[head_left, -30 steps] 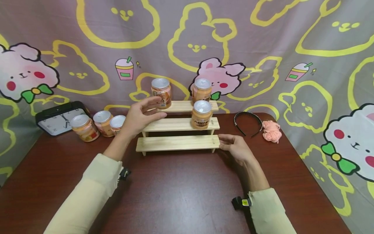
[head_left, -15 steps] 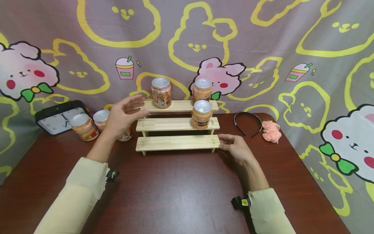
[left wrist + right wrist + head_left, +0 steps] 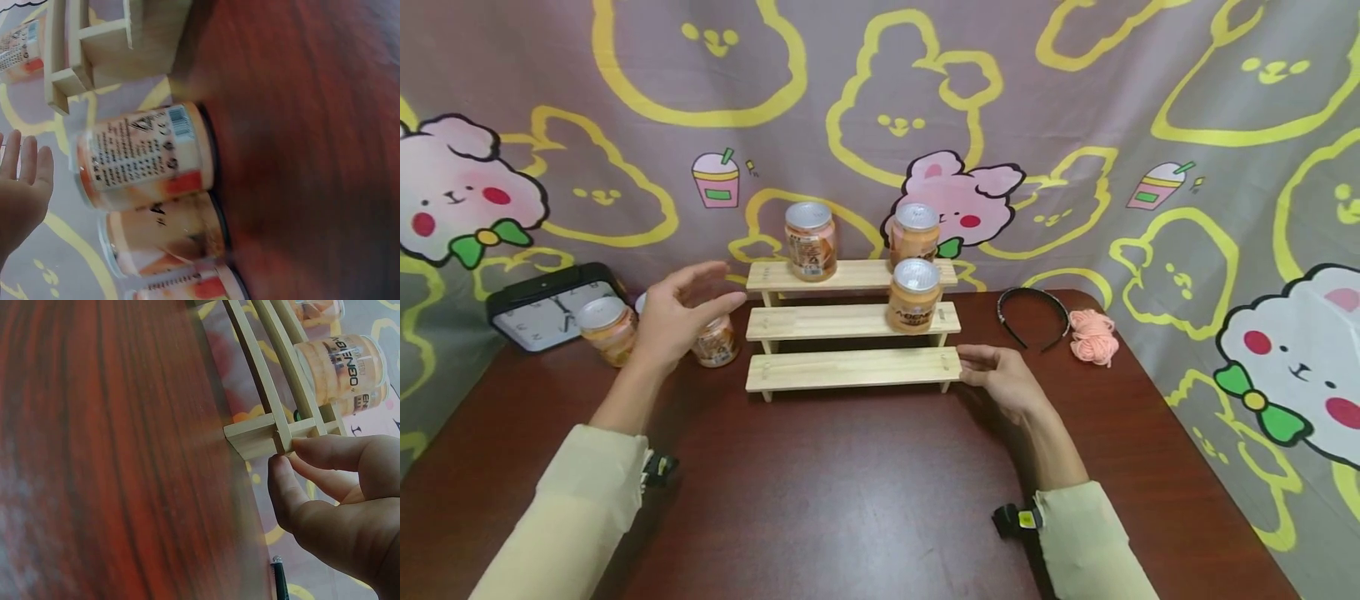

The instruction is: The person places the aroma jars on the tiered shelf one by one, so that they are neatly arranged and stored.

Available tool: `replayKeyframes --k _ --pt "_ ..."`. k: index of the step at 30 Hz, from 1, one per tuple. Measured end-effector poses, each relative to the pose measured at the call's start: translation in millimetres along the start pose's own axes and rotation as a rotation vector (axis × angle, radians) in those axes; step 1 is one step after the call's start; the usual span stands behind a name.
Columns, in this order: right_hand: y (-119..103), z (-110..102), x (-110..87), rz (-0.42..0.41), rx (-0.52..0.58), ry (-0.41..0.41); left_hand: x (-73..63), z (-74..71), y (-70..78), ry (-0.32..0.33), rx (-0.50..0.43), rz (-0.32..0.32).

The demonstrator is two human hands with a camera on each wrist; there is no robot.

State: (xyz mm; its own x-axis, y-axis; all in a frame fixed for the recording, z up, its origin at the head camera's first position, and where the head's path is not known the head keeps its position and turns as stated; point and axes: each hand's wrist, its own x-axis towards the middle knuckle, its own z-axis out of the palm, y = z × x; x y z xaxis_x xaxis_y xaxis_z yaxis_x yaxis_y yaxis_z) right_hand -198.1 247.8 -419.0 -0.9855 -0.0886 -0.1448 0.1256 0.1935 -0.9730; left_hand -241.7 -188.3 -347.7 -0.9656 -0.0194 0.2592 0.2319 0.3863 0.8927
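Observation:
A three-step wooden display shelf stands mid-table. Two orange jars with silver lids, a left one and a right one, sit on its top step; another jar is at the right of the middle step. My left hand, fingers spread and holding nothing, hovers by more jars left of the shelf, partly hiding them. In the left wrist view the nearest jar shows a barcode label. My right hand pinches the right end of the bottom step between thumb and finger.
A black-framed clock leans at the back left, behind the jars. Right of the shelf lie a dark headband and a ball of pink yarn. A patterned curtain hangs behind the table.
My left hand has moved left and down, away from the left jar on the top step, toward the jars on the table. The right hand has stayed at the shelf end.

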Motion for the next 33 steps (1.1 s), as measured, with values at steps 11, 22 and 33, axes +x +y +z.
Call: replayKeyframes --k 11,22,33 --pt "0 1 -1.2 0.007 -0.016 0.006 -2.9 -11.8 -20.5 0.065 0.034 -0.055" --pt "0 1 -0.7 -0.003 -0.003 -0.002 -5.7 -16.7 -32.3 0.06 0.064 -0.093" --pt "0 0 -0.2 -0.004 0.003 -0.001 -5.0 -16.3 -35.0 -0.022 0.232 -0.063"
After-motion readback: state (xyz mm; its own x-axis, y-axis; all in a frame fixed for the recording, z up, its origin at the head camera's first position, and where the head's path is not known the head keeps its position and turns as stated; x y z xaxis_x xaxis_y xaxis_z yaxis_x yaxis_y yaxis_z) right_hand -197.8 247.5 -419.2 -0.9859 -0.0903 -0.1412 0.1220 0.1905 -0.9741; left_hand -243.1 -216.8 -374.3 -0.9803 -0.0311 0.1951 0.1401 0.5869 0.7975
